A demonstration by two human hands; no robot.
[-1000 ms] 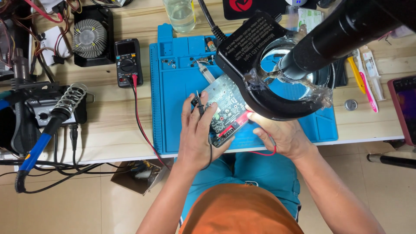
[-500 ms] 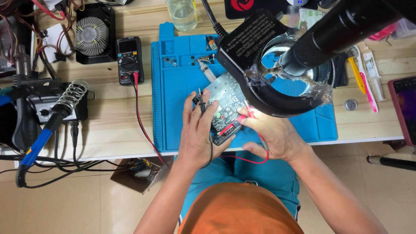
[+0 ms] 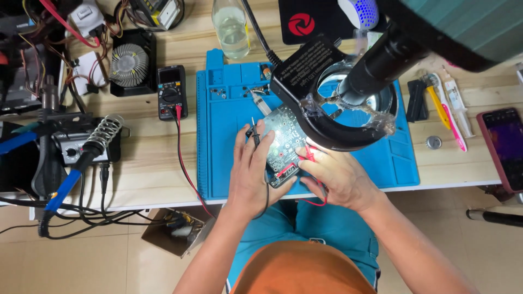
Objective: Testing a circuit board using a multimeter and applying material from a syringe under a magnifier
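Little has shifted — circuit board (image 3: 283, 142) between both hands' fingers, left (image 3: 251, 169) gripping black probe (image 3: 255, 132), right (image 3: 340, 177) red probe (image 3: 308, 153).

Bench top (image 3: 163, 158): pale wood, matt, visible grain. On it, work mat (image 3: 229, 163): blue, rubbery, matt. Circuit board (image 3: 283, 142) on the mat: green, slightly glossy. Left of the mat, meter (image 3: 172, 92): black plastic. Beyond the mat, bottle (image 3: 231, 27): clear, shiny.
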